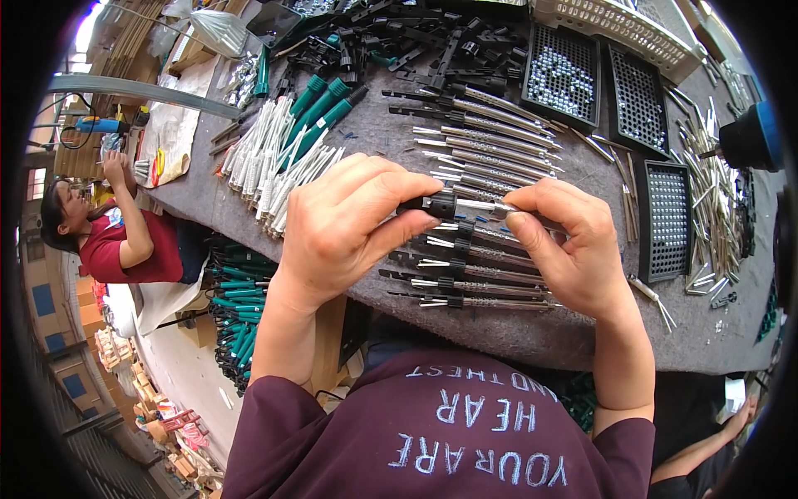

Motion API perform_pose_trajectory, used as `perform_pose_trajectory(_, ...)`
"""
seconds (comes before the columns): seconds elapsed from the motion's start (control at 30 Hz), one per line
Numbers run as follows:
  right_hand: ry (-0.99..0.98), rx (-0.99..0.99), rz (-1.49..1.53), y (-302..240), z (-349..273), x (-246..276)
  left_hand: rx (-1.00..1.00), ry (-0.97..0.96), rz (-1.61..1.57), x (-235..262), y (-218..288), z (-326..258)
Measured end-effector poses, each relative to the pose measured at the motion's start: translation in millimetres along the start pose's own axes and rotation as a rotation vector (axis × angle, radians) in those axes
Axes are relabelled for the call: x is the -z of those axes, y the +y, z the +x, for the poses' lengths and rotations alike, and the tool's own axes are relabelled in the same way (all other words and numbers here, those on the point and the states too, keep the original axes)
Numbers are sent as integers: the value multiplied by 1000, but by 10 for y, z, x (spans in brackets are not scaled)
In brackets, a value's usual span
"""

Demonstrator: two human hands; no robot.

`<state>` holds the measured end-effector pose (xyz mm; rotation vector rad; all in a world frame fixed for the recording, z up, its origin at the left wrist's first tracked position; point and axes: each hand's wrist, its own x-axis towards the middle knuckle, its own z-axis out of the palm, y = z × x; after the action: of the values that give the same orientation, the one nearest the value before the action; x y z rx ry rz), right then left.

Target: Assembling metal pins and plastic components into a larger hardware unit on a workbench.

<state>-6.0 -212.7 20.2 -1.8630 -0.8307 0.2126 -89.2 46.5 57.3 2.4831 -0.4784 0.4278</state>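
Note:
My left hand [345, 220] is closed round a black plastic fitting [444, 205] above the grey cloth-covered table. From the fitting's right end a thin silver-white rod [475, 205] reaches to my right hand [573, 233], whose thumb and forefinger pinch its tip. Beneath both hands lies a row of metal tubes [503, 154] with punched holes, joined to black collars and white wire-like pins at their left ends. The fingertips partly cover both ends of the held piece.
White-wired heating cores [262, 158] and green handles [320, 108] lie left. Black plastic parts [449, 50] heap up at the back. Right are black trays [600, 79] of small pieces, loose metal rods [706, 200] and a blue-black tool [752, 137]. A co-worker [125, 229] sits left.

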Motion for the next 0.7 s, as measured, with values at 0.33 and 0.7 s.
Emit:
perform_pose_trajectory(0.33,-44,-12,32,-18,-7,-3,0,27,16,-19,11,18)
perform_pose_trajectory(0.7,-72,-28,32,-42,-16,-16,-28,-16,37,-115,72,53)
